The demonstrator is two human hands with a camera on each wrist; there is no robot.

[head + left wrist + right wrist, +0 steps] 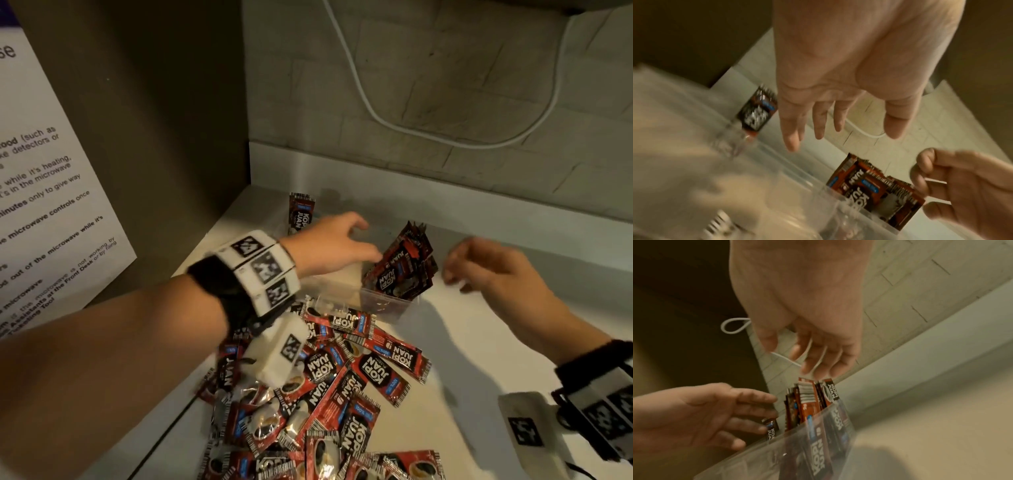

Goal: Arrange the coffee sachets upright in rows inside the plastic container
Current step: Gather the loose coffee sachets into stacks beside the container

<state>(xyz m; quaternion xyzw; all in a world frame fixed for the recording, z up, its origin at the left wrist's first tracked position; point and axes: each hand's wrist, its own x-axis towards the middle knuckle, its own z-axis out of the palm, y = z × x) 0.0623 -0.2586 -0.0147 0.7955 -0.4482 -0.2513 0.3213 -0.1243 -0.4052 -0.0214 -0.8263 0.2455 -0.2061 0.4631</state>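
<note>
A clear plastic container (387,303) stands on the white counter. A bunch of red and black coffee sachets (400,267) leans upright at its right end. One more sachet (300,212) stands at its far left corner. My left hand (363,240) hovers over the container's middle with fingers spread and empty (838,133). My right hand (452,274) is just right of the bunch, fingers loosely bent, holding nothing (795,356). In the right wrist view its fingertips hang just above the bunch's tops (809,402). A loose pile of sachets (342,377) lies in front of the container.
A dark side panel with a printed paper notice (44,192) closes off the left. A white cable (376,116) hangs on the brick wall behind. Bare counter (479,359) lies right of the pile.
</note>
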